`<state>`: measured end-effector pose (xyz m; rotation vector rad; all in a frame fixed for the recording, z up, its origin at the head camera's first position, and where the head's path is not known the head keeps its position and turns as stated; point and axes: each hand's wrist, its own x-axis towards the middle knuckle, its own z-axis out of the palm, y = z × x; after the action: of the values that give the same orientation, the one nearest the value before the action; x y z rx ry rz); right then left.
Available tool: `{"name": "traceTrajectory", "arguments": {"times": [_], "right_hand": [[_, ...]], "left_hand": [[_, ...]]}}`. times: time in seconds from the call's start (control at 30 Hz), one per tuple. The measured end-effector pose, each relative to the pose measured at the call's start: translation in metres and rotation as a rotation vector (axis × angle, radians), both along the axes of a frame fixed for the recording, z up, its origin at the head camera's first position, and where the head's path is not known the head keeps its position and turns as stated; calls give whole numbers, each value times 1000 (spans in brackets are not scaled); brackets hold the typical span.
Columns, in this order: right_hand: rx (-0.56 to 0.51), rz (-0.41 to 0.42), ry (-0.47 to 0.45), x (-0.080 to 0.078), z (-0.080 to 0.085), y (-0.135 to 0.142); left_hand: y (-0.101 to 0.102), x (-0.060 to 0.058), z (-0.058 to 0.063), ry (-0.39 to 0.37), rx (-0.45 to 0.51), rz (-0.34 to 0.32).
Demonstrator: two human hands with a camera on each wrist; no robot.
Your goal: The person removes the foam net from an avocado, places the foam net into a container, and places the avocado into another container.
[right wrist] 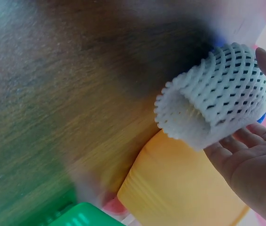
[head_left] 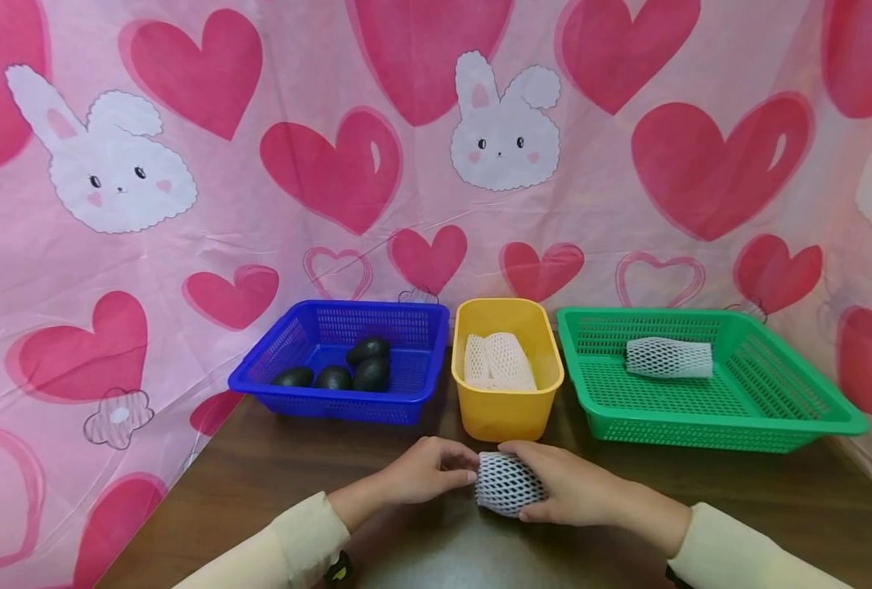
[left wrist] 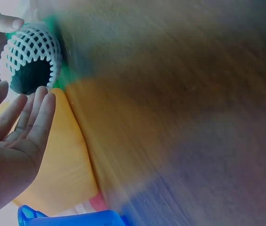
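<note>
A white foam net sleeve (head_left: 510, 484) with a dark avocado (left wrist: 31, 77) inside lies between my hands, close over the table. My right hand (head_left: 579, 484) grips it from the right, thumb on the near side and fingers on the far side. In the right wrist view, that end of the sleeve (right wrist: 234, 89) gapes loosely. My left hand (head_left: 430, 472) is at the left end, fingers nearly straight with their tips right at the opening. From the left wrist view, the avocado's dark end shows in the sleeve's mouth, just above the left fingertips (left wrist: 41, 92).
Behind the hands stands a yellow bin (head_left: 510, 413) with several foam net sleeves (head_left: 508, 360). Left of it, a blue basket (head_left: 333, 406) contains several bare avocados (head_left: 370, 375). A green basket (head_left: 701, 433) on the right has one netted piece (head_left: 669, 358) inside.
</note>
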<state>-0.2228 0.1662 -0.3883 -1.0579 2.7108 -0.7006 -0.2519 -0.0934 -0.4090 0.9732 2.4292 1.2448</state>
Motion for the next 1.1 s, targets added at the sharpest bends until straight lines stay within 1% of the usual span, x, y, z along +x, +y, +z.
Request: {"name": "traceTrajectory", "arguments": {"times": [0.23, 0.43, 0.6, 0.9, 1.03, 1.1], "right_hand": [[8, -15, -5, 1, 0, 5], [27, -38, -8, 0, 0, 9], [33, -43, -14, -2, -3, 11], [15, -50, -28, -4, -6, 10], [3, -46, -30, -4, -6, 10], [-1, -47, -30, -4, -5, 9]], "left_hand": [[3, 1, 2, -26, 0, -3], [4, 1, -1, -36, 3, -4], [6, 1, -2, -14, 11, -5], [13, -4, -4, 30, 22, 16], [14, -6, -4, 38, 26, -1], [15, -7, -3, 26, 28, -16]]}}
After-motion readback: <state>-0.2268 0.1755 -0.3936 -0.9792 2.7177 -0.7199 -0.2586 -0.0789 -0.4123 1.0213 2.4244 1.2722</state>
